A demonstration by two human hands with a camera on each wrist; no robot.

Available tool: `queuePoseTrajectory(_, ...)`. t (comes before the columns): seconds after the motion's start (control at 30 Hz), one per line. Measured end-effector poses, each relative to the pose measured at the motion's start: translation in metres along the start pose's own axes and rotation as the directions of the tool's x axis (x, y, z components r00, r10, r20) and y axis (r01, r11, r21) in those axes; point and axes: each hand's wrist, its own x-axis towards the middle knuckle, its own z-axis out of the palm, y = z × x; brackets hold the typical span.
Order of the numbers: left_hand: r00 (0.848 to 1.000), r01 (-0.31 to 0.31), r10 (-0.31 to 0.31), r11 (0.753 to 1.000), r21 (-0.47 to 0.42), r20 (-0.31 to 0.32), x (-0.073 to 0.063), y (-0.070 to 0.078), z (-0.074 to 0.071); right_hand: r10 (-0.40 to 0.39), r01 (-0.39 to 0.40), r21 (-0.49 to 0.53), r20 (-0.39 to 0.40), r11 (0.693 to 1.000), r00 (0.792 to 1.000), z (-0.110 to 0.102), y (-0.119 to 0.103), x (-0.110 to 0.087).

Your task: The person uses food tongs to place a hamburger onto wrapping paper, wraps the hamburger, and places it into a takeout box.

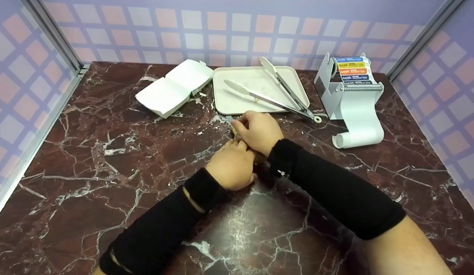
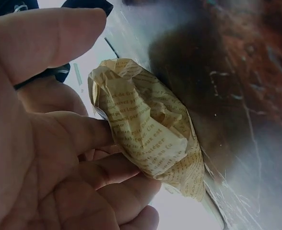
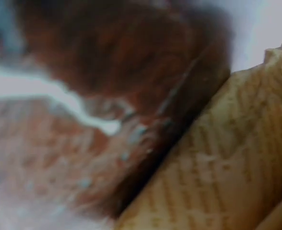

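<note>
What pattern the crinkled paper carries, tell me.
The crinkled paper is tan with rows of brown lettering, clearest in the left wrist view.

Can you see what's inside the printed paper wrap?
No. The left wrist view shows only crumpled paper on the printed paper wrap; anything inside is covered. In the head view, the left hand and right hand hide most of the wrap itself.

Black forearm sleeves, black wristbands

The left hand and right hand meet at a mostly hidden tan bundle; beyond, splayed tongs overlap a tray between an open carton and label dispenser.
</note>
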Motion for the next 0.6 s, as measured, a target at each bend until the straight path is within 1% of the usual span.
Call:
queuePoseTrajectory(0.13,1.0,0.01,-0.01,1.0,-0.015,-0.002,-0.001,-0.001,0.0,0.022,-0.022,0.005,0.038,1.0,0.999,-0.003,-0.004,0.0)
queuePoseTrajectory(0.4,1.0,0.004,-0.003,1.0,0.005,-0.026,-0.001,-0.001,0.001,0.054,-0.055,0.013,0.062,0.998,0.997,-0.003,-0.009,-0.001)
queuePoseTrajectory(0.5,1.0,0.002,-0.002,1.0,0.0,-0.011,-0.001,0.0,0.0,0.03,-0.034,0.063,0.069,0.997,0.997,-0.005,-0.005,-0.002)
queuePoseTrajectory(0.6,1.0,0.006,-0.005,1.0,-0.02,0.026,0.0,0.001,-0.001,-0.031,0.016,0.166,0.089,0.986,0.996,-0.012,0.004,-0.004)
